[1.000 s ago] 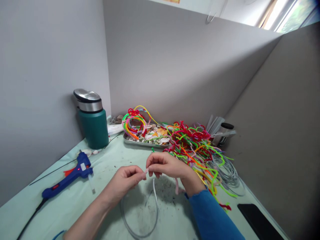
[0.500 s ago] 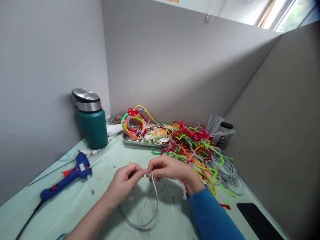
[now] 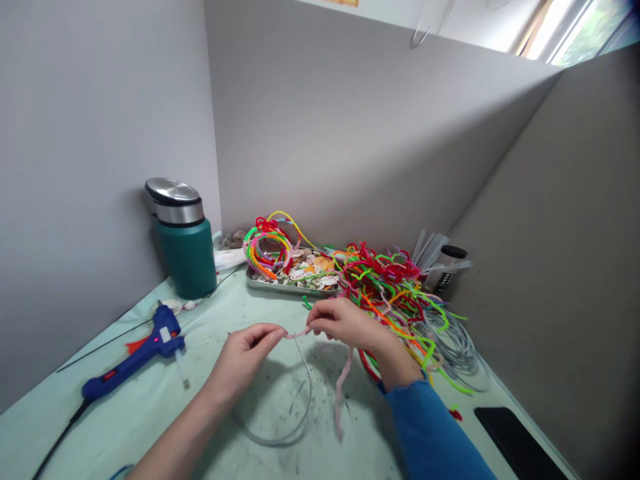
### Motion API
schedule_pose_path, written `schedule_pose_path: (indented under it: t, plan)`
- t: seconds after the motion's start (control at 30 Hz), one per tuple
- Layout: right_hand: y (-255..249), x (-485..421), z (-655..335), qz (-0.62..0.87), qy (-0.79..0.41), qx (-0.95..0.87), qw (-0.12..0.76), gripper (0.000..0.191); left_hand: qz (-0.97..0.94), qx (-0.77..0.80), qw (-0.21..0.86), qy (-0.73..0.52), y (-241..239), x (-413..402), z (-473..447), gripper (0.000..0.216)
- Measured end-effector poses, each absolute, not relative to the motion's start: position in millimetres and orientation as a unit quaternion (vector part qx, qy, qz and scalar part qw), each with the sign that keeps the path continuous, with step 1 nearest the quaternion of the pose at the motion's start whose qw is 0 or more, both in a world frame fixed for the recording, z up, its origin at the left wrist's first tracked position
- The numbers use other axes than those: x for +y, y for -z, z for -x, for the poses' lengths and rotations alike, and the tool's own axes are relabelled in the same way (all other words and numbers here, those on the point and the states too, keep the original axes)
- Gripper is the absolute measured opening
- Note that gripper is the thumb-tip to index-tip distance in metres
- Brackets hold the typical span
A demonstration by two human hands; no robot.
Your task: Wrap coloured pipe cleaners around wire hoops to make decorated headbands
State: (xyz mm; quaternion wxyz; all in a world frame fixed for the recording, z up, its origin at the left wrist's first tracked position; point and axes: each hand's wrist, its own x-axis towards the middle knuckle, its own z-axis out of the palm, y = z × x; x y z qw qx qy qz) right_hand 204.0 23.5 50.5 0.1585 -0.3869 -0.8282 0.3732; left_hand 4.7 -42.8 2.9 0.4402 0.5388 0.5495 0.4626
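My left hand [image 3: 250, 352] is closed in a pinch at the top of a loop of thin grey wire [image 3: 310, 393]. The wire curves down over the table and passes behind my left wrist. A fuzzy pink pipe cleaner [image 3: 342, 390] is wound at the loop's top, a short stretch of it showing between my fingertips. My right hand [image 3: 345, 325] pinches this pipe cleaner just to the right of the wire, and its loose tail hangs below that hand. Exactly what lies inside my left fingertips is hidden.
A blue glue gun [image 3: 135, 353] lies left, near a green bottle [image 3: 187, 257]. Behind my hands sit a metal tray [image 3: 290, 289] of small pieces, coloured pipe-cleaner rings [image 3: 265, 250] and a pipe-cleaner heap [image 3: 385, 273]. Coiled grey wire [image 3: 455, 347] and a black phone-like slab [image 3: 515, 440] lie right.
My right hand has moved slightly up and right, away from my left hand. The pink pipe cleaner now stretches between them, and its tail hangs in view. My left hand has shifted slightly left.
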Motion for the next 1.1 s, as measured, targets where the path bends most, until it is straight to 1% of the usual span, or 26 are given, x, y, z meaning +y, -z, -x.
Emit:
schedule_pose_path:
  t: [0.1, 0.23, 0.37, 0.47, 0.57, 0.67, 0.73, 0.8, 0.83, 0.9, 0.97, 1.0, 1.03, 1.1]
  plan:
    - [-53.8, 20.7, -201.6, 0.399, -0.310, -0.837, 0.211, 0.012, -0.533, 0.554, 0.450, -0.455, -4.4, -43.1, -5.2, 0.035]
    - [-57.1, 14.9, -193.6, 0.389, -0.235, -0.853, 0.257, 0.013, -0.526, 0.559, 0.455, -0.452, -3.6, -42.8, -6.1, 0.036]
    - [-65.3, 5.6, -189.6, 0.388, -0.163, -0.869, 0.261, 0.012, -0.538, 0.558, 0.449, -0.445, 0.1, -41.4, -6.2, 0.034]
    - [-75.3, -7.9, -188.3, 0.398, -0.135, -0.878, 0.230, 0.012, -0.551, 0.558, 0.433, -0.444, 2.3, -40.3, -5.5, 0.033]
    - [-82.0, -28.1, -177.5, 0.417, -0.132, -0.879, 0.189, 0.014, -0.565, 0.542, 0.422, -0.456, 2.9, -40.0, -4.7, 0.030]
    - [-84.2, -52.0, -156.0, 0.431, -0.135, -0.881, 0.142, 0.017, -0.566, 0.518, 0.447, -0.461, 2.2, -40.6, -4.3, 0.026]
    - [-87.2, -65.5, -144.9, 0.430, -0.134, -0.889, 0.085, 0.020, -0.557, 0.516, 0.462, -0.458, 1.6, -41.0, -4.3, 0.025]
    - [-93.2, -72.7, -144.0, 0.403, -0.162, -0.900, 0.033, 0.021, -0.548, 0.524, 0.467, -0.455, 1.1, -41.3, -4.4, 0.027]
    - [-96.6, -72.9, -147.7, 0.369, -0.200, -0.907, 0.032, 0.025, -0.548, 0.522, 0.470, -0.454, 0.8, -41.4, -4.4, 0.027]
    - [-101.5, -66.0, -160.5, 0.323, -0.278, -0.901, 0.085, 0.027, -0.559, 0.504, 0.479, -0.452, 0.3, -41.6, -4.6, 0.028]
    - [-100.4, -51.6, -173.8, 0.352, -0.325, -0.866, 0.144, 0.029, -0.575, 0.489, 0.477, -0.450, -0.1, -41.6, -5.0, 0.029]
    - [-97.0, -43.0, -178.6, 0.380, -0.323, -0.851, 0.166, 0.031, -0.579, 0.488, 0.475, -0.449, -0.2, -41.6, -5.2, 0.030]
    - [-92.0, -34.5, -181.5, 0.413, -0.293, -0.840, 0.194, 0.029, -0.579, 0.491, 0.471, -0.449, -0.3, -41.5, -5.3, 0.031]
    - [-79.2, -19.8, -182.5, 0.439, -0.233, -0.838, 0.225, 0.021, -0.574, 0.496, 0.470, -0.450, -0.3, -41.5, -5.4, 0.032]
